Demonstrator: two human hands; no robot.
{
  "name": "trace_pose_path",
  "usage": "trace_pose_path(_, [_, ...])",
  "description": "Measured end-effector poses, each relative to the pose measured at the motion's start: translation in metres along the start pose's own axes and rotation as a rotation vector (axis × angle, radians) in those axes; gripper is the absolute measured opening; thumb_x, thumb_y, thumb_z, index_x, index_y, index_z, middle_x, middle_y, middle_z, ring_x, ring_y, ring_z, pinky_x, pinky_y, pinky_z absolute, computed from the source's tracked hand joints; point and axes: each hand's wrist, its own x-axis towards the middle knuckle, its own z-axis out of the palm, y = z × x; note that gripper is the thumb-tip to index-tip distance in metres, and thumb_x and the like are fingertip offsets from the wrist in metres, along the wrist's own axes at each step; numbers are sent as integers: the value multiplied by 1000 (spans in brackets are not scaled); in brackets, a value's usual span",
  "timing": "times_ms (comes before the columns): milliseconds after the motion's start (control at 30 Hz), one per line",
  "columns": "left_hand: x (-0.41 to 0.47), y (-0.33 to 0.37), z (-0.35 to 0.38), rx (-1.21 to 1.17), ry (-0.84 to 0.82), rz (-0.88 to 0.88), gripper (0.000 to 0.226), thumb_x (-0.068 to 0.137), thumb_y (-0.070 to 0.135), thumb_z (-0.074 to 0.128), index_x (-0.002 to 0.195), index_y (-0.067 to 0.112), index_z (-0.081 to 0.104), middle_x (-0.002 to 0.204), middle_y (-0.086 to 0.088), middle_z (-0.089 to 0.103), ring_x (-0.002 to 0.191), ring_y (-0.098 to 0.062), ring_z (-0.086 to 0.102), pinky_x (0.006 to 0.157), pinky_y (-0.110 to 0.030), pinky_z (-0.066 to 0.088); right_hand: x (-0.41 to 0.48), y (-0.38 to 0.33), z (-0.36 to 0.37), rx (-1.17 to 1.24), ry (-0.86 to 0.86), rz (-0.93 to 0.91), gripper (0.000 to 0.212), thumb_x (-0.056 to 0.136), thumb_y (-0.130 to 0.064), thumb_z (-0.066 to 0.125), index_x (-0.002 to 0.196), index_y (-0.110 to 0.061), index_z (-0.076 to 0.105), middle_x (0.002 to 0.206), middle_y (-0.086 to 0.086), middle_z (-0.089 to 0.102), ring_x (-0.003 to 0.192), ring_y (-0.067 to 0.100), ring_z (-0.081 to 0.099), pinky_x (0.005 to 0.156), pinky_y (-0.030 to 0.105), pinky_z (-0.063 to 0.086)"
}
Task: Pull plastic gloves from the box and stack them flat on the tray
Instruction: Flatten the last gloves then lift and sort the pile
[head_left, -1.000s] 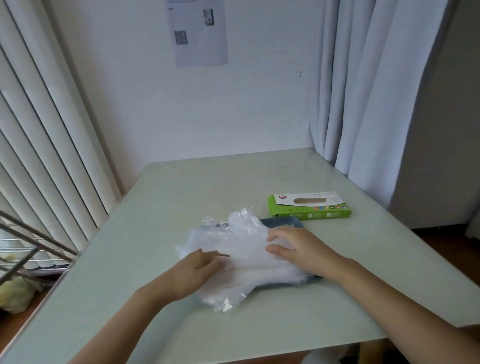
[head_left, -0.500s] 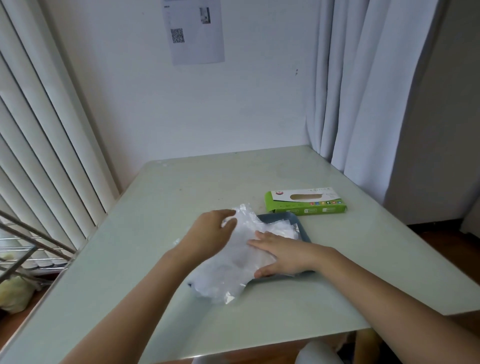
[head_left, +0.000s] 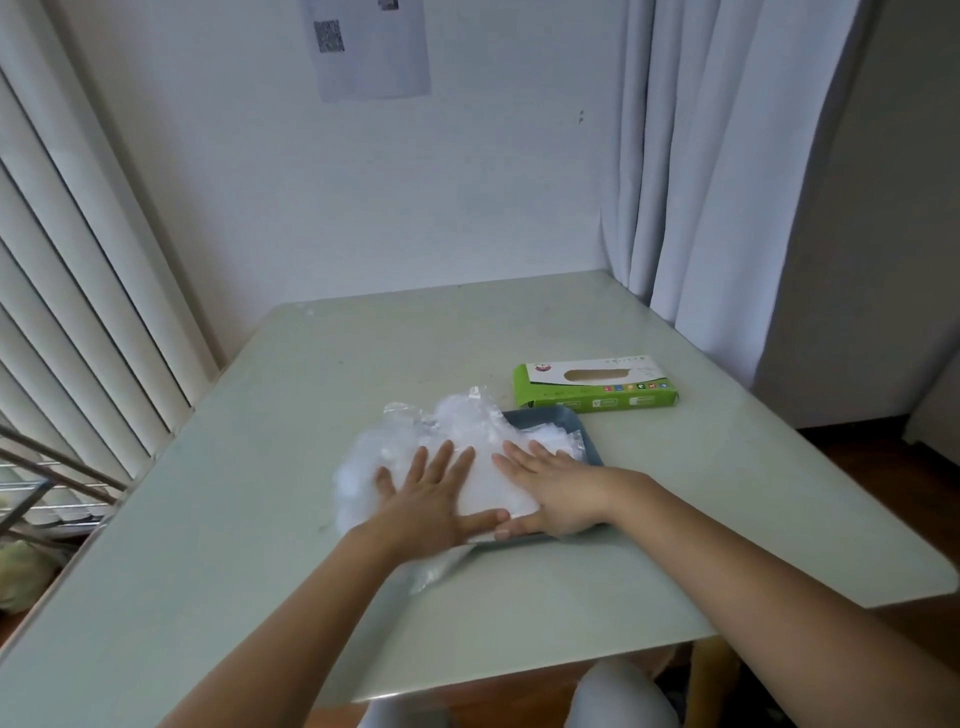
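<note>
The left hand (head_left: 431, 499) and right hand (head_left: 556, 493) press palm-down, each grip fully open with straight fingers and clasping nothing, on the pile of plastic gloves (head_left: 457, 431), which lies on the blue tray (head_left: 586, 441) and overhangs its left side, the green box (head_left: 595, 387) standing just beyond on the tabletop (head_left: 363, 364).

White wall (head_left: 415, 197); grey curtain (head_left: 727, 182); vertical blinds (head_left: 78, 270); pale table (head_left: 260, 519).
</note>
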Motion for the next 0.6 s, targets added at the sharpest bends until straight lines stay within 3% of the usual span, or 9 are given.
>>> trace_pose_path(167, [-4, -7, -7, 43, -35, -39, 104, 72, 89, 25, 151, 35, -15, 159, 4, -20, 147, -24, -16, 115, -57, -7, -17, 20, 0, -89, 53, 25, 94, 89, -69, 35, 152, -17, -11, 160, -1, -15, 148, 18, -10, 119, 40, -9])
trace_pose_path(367, [-25, -25, -24, 143, -87, -67, 112, 68, 88, 23, 154, 21, -4, 162, -6, -4, 149, -26, 0, 119, -38, 1, -34, 53, 8, -74, 158, 4, 93, 87, -70, 40, 154, -17, 3, 161, -3, -3, 147, 12, -10, 119, 41, -7])
trace_pose_path(433, [-35, -32, -40, 72, -130, -65, 118, 59, 92, 28, 153, 22, 14, 159, -1, 17, 145, -21, 18, 116, -32, 13, -35, 58, 7, 14, 181, -49, 87, 83, -70, 47, 149, -17, 27, 159, -3, 17, 148, 14, 6, 121, 39, 2])
trace_pose_path(500, [-40, -37, -57, -56, -157, -96, 106, 61, 89, 40, 148, 29, 29, 153, 5, 33, 137, -17, 35, 110, -29, 25, -35, 66, -3, 213, 269, -41, 73, 73, -75, 54, 123, -23, 57, 133, -6, 54, 128, 18, 45, 109, 33, 28])
trace_pose_path(533, [-41, -39, -65, -95, -156, -104, 99, 64, 86, 45, 147, 32, 32, 151, 8, 37, 135, -15, 39, 109, -28, 28, -37, 70, -11, 331, 346, -17, 67, 72, -74, 58, 117, -25, 63, 123, -11, 60, 115, 14, 54, 97, 27, 36])
trace_pose_path(600, [-38, -38, -81, -93, -116, -106, 89, 70, 79, 51, 145, 33, 36, 147, 10, 42, 131, -12, 44, 107, -27, 33, -39, 85, -28, 493, 531, 22, 56, 77, -58, 67, 123, -26, 64, 117, -16, 60, 107, 3, 54, 85, 16, 37])
